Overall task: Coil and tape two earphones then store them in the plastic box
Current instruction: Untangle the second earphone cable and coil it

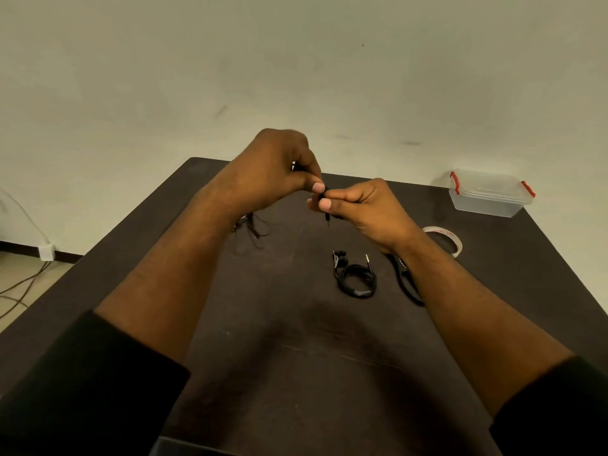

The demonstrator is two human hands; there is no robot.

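Sleeves frame your arms; both hands, left and right, pinch one earphone between thumb and fingertips, plug dangling below. Keep loops tight. Coiled earphone lies below your right fingers; tape and box beyond.

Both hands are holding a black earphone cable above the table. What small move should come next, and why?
Probably keep winding: the left hand and right hand pinch the black earphone cable between them, and its plug end hangs loose below the fingers. One coiled earphone already lies on the table. The tape roll and the closed plastic box wait to the right.
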